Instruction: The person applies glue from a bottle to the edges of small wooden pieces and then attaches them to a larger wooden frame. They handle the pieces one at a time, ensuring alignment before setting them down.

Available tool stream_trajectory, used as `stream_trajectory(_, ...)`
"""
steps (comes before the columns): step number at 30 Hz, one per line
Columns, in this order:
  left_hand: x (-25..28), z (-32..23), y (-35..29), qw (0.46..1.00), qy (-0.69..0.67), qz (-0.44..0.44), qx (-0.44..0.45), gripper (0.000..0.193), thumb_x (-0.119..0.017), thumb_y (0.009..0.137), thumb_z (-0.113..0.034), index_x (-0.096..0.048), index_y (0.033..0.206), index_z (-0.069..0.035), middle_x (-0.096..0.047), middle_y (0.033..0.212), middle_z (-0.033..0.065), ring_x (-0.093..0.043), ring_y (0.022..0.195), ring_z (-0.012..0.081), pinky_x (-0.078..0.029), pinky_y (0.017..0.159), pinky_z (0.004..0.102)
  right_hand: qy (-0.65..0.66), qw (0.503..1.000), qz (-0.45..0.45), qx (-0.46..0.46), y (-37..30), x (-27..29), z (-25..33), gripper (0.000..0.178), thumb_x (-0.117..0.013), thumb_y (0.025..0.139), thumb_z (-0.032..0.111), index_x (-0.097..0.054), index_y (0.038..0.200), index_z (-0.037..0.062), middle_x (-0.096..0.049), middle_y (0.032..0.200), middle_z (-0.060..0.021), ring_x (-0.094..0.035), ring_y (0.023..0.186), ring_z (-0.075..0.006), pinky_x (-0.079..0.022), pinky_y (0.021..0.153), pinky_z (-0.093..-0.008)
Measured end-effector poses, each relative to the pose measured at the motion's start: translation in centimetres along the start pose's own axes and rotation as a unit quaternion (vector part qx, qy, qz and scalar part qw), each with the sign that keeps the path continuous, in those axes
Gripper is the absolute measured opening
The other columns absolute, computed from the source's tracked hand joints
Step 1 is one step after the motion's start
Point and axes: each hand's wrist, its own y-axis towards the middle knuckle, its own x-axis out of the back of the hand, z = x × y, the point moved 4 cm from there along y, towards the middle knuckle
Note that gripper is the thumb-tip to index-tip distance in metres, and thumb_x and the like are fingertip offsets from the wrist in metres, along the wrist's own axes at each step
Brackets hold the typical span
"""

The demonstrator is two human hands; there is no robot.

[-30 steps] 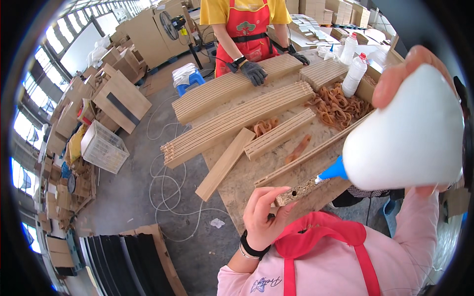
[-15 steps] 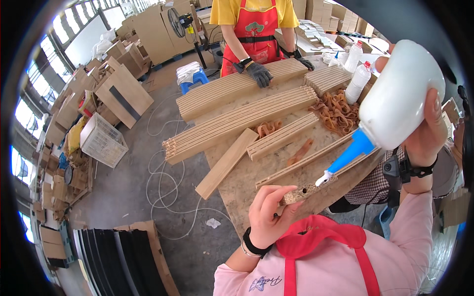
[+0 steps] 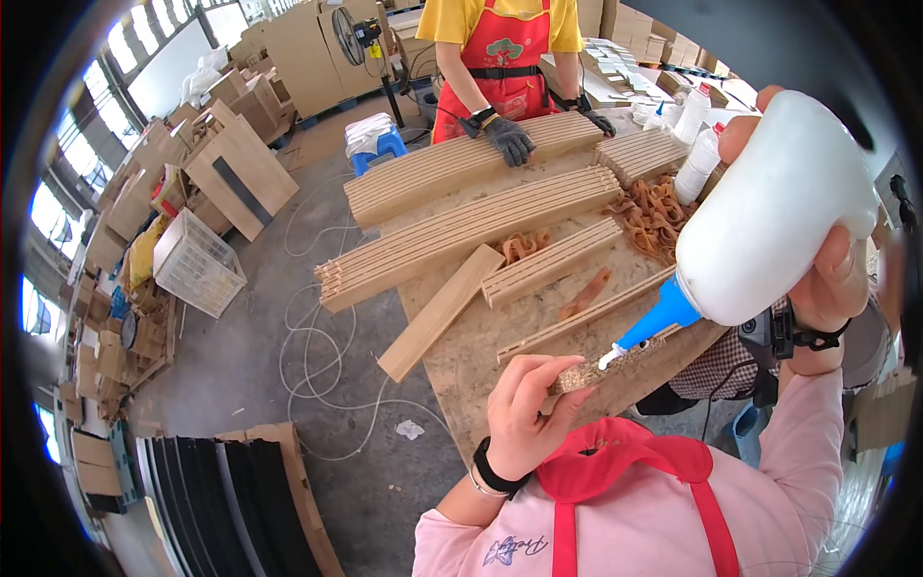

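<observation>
The left hand point(image 3: 524, 409) pinches the end of a narrow chipboard strip point(image 3: 577, 375) between thumb and fingers, holding it out by the desk's near edge; whether the strip touches the desk point(image 3: 473, 385) I cannot tell. The right hand point(image 3: 835, 274) grips a big white squeeze bottle point(image 3: 774, 207), tipped so that its blue nozzle point(image 3: 661, 317) points down and left to the strip's upper face, where a blob of white glue point(image 3: 607, 359) sits at the tip. Just beyond, a thin grooved slat point(image 3: 586, 317) lies roughly along the near edge, with a short grooved bundle point(image 3: 553, 263) behind it. A plain board point(image 3: 442, 313) slants out past the left edge, as does a long bundle point(image 3: 471, 231). Brown bands point(image 3: 654, 216) are heaped toward the right, beside a red-capped bottle point(image 3: 700, 163). Along the far edge, a co-worker in a red apron point(image 3: 495, 58) rests a gloved hand point(image 3: 511, 142) on another long bundle point(image 3: 461, 173). On the floor past the left edge are a blue stool point(image 3: 383, 149) and a white crate point(image 3: 200, 264).
</observation>
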Motion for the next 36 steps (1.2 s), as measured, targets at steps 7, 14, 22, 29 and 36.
stream_trajectory(7, 0.0, 0.1, 0.0, 1.0, -0.007, -0.011, 0.001, 0.037, -0.081, 0.068, -0.007, -0.065, 0.102, -0.006, -0.06, 0.083, 0.0078, -0.056, 0.065, 0.0189, -0.045, 0.054, 0.0285, 0.051, 0.992, 0.105, -0.041, 0.7, 0.2, 2.3, 0.076, -0.072, 0.08, 0.036, -0.031, 0.133, 0.0013, -0.051, 0.122, -0.0194, -0.065, 0.099, -0.0236, -0.058, 0.08, -0.0301)
stream_trajectory(14, 0.2, -0.1, 0.2, 1.0, -0.007, -0.018, 0.0, 0.037, -0.081, 0.068, -0.006, -0.065, 0.102, -0.006, -0.06, 0.083, 0.0077, -0.056, 0.064, 0.0186, -0.045, 0.054, 0.0281, 0.126, 0.957, 0.203, -0.164, 1.1, 1.5, 4.4, 0.036, -0.063, 0.089, 0.013, -0.037, 0.114, 0.0073, -0.051, 0.107, -0.0213, -0.068, 0.084, -0.0262, -0.059, 0.074, -0.028)
stream_trajectory(22, 0.3, 0.2, -0.4, 1.0, 0.011, 0.016, 0.011, 0.039, -0.082, 0.068, -0.006, -0.056, 0.097, 0.0, -0.062, 0.089, 0.0146, -0.063, 0.076, 0.0256, -0.05, 0.064, 0.0305, 0.141, 0.974, 0.118, 0.133, 1.2, -0.8, 1.5, 0.072, -0.062, 0.088, 0.043, -0.029, 0.137, 0.0023, -0.045, 0.126, -0.0209, -0.056, 0.114, -0.0304, -0.057, 0.082, -0.0322)
stream_trajectory(29, 0.0, -0.2, -0.1, 1.0, 0.001, 0.019, 0.008, 0.036, -0.081, 0.069, -0.006, -0.057, 0.095, 0.0, -0.062, 0.088, 0.0142, -0.063, 0.075, 0.0262, -0.05, 0.064, 0.0301, 0.228, 0.943, -0.223, -0.095, 0.1, 3.5, -5.0, 0.057, -0.057, 0.093, 0.038, -0.041, 0.133, 0.0011, -0.052, 0.126, -0.0162, -0.055, 0.114, -0.0263, -0.052, 0.088, -0.0378)
stream_trajectory(36, 0.1, -0.4, -0.2, 0.999, 0.04, 0.007, 0.033, 0.034, -0.081, 0.07, -0.009, -0.058, 0.092, 0.001, -0.062, 0.087, 0.0143, -0.062, 0.073, 0.026, -0.048, 0.064, 0.0297, 0.384, 0.825, -0.23, -0.345, -0.7, 3.1, -23.7, 0.028, -0.062, 0.09, 0.04, -0.053, 0.103, 0.0172, -0.055, 0.075, 0.0042, -0.041, 0.048, -0.0035, -0.045, 0.046, -0.0211)
